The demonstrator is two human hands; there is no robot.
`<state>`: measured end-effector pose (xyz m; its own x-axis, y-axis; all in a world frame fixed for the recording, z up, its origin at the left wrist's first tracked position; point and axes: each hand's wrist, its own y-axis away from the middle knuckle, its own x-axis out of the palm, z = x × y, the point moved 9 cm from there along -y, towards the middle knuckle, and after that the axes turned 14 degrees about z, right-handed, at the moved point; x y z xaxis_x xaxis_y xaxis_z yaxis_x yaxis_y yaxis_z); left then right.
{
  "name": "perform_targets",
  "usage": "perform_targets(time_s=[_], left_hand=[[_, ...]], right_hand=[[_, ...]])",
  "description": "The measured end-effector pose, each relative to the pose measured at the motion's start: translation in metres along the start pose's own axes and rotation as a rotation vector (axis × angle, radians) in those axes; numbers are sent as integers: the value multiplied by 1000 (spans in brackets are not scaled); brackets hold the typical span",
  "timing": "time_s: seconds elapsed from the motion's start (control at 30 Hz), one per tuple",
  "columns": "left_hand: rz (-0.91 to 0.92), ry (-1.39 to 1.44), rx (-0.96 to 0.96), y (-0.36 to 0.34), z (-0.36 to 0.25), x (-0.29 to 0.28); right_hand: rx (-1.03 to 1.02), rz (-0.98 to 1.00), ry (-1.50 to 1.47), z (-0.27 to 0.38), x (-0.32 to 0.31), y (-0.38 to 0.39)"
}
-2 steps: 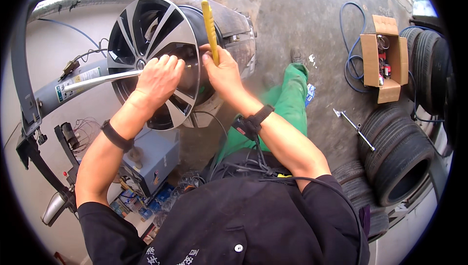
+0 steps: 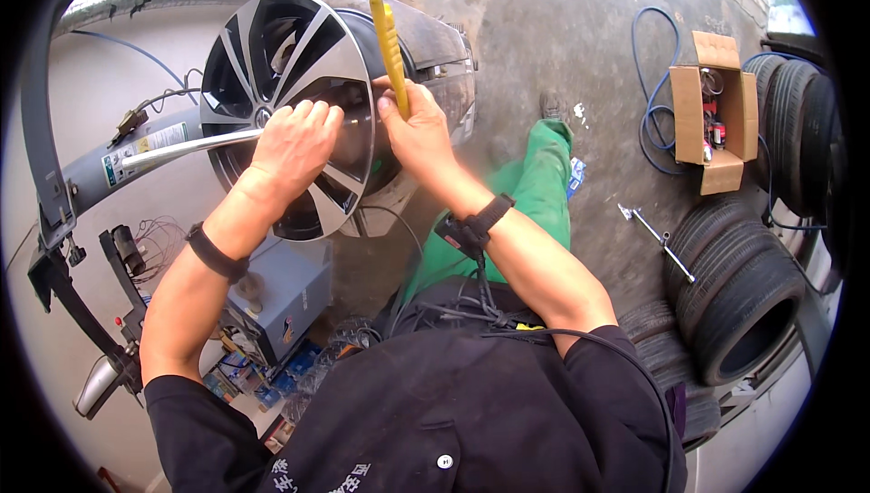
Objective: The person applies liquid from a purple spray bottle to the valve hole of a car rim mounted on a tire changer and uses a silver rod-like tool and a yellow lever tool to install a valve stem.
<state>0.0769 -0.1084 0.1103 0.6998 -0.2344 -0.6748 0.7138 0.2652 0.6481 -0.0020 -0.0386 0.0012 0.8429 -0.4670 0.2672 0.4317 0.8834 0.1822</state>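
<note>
My left hand (image 2: 297,144) is a fist over the front of a black-and-silver alloy wheel (image 2: 313,35), around a silver metal bar (image 2: 186,149) that sticks out leftward. The wheel stands upright on a grey machine (image 2: 426,40). On the wheel's right side, my right hand (image 2: 421,135) grips a yellow-handled tool (image 2: 391,53). Its yellow end points up and away, showing two parts side by side at the top; its working end is hidden by the hand and the rim edge. My right fingertips are close behind the rim's lip.
A grey-blue cabinet (image 2: 285,298) stands below the wheel. At the right are stacked tyres (image 2: 743,312), an open cardboard box (image 2: 689,117), a blue hose (image 2: 648,35) and a metal wrench (image 2: 657,237). A dark bent machine arm (image 2: 41,121) rises at the far left.
The yellow handle shows a second part at its top, where it looked like a single piece before. The bar and both hands have barely shifted.
</note>
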Motion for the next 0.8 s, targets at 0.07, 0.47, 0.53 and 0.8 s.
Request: perform_targets(time_s=[0.07,0.47,0.53,0.8], left_hand=[[-51,84,-15,8,6,-5],[-335,934,-265,28,12,44],[-353,1001,-288,26,12,42],[-438,1047,-346,20,10,40]], right_hand=[[-108,-10,115,21,-8,-2],[101,624,765,46,39,-21],[124,672,830,43,45,-31],[43,598,665,25,54,-34]])
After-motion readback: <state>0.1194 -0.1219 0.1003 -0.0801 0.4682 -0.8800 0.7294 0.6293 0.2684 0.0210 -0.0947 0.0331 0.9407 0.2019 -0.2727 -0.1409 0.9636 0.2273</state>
